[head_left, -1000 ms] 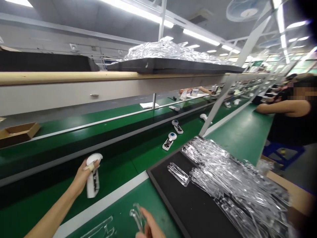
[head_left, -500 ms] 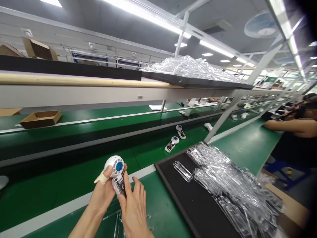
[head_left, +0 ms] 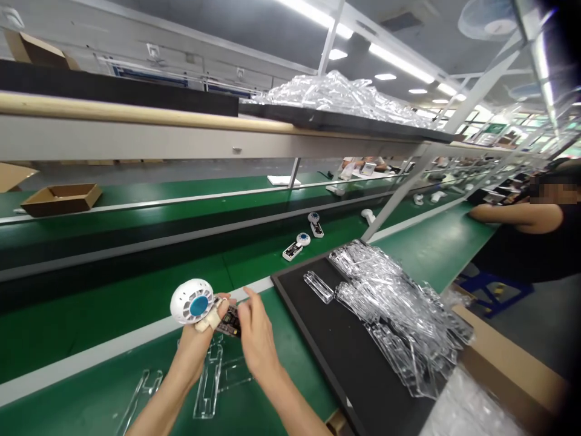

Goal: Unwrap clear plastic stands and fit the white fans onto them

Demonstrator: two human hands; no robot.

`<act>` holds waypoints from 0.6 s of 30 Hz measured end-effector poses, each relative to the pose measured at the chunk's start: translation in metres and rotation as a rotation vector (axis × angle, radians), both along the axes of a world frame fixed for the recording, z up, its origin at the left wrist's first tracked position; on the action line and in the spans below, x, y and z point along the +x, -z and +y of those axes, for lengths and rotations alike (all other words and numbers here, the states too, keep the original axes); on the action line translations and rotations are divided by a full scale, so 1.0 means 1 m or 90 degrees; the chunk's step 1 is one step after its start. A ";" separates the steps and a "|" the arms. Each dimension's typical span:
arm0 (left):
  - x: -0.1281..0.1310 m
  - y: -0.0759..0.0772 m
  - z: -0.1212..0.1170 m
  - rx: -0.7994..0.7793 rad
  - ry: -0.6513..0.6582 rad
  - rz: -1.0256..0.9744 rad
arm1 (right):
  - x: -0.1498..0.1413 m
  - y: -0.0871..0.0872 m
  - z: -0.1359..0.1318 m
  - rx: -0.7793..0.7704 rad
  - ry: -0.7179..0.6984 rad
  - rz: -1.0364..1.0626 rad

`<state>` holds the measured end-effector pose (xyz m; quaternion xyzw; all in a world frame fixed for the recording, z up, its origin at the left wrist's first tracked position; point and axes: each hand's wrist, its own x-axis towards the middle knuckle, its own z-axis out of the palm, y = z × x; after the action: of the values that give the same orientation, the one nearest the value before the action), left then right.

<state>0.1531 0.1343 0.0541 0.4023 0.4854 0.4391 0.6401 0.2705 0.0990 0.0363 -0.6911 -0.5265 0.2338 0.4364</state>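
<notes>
Strip lights (head_left: 402, 62) run above a green bench (head_left: 245, 412) and the green lane (head_left: 136, 290) beyond it. Over the bench's edge, the left hand (head_left: 197, 342) is wrapped round the neck of a white fan-like device (head_left: 198, 306), its round blue-centred head turned outward and dark circuitry showing in its handle. The right hand (head_left: 256, 330) bends its fingers at the handle's far end — whether they pinch anything, I cannot tell. Below lie clear plastic pieces (head_left: 209, 381); to the right, a black tray (head_left: 345, 351) bears a heap of similar ones (head_left: 385, 297) — two more devices (head_left: 297, 246) lie beyond it
</notes>
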 end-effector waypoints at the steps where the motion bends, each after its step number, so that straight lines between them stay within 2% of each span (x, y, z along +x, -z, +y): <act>1: 0.004 0.000 -0.004 0.039 -0.019 0.007 | 0.001 0.004 0.005 -0.018 0.051 0.079; 4: 0.014 0.001 -0.015 0.082 -0.061 0.008 | 0.003 0.016 0.019 -0.013 0.124 0.179; 7: 0.020 0.005 -0.018 0.063 -0.093 -0.005 | 0.004 0.023 0.029 0.016 0.124 0.132; 9: 0.021 0.009 -0.009 0.048 -0.102 0.003 | 0.007 0.023 0.036 -0.009 0.094 0.092; 11: 0.017 0.016 0.015 0.014 -0.073 0.035 | 0.013 0.023 0.037 -0.040 0.048 0.069; 13: 0.007 0.027 0.053 -0.025 -0.042 0.091 | 0.022 0.027 0.029 -0.061 0.009 0.053; 14: -0.001 0.034 0.074 -0.039 -0.055 0.125 | 0.025 0.032 0.020 -0.083 -0.013 0.028; 16: -0.025 0.050 0.116 -0.057 -0.105 0.195 | 0.028 0.048 -0.007 -0.162 -0.074 -0.070; 18: -0.052 0.063 0.149 -0.066 -0.140 0.275 | 0.022 0.071 -0.036 -0.288 -0.170 -0.220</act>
<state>0.1007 0.2834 -0.0085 0.3979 0.6738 0.3843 0.4899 0.2929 0.0628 -0.0344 -0.7247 -0.6137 0.2795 0.1415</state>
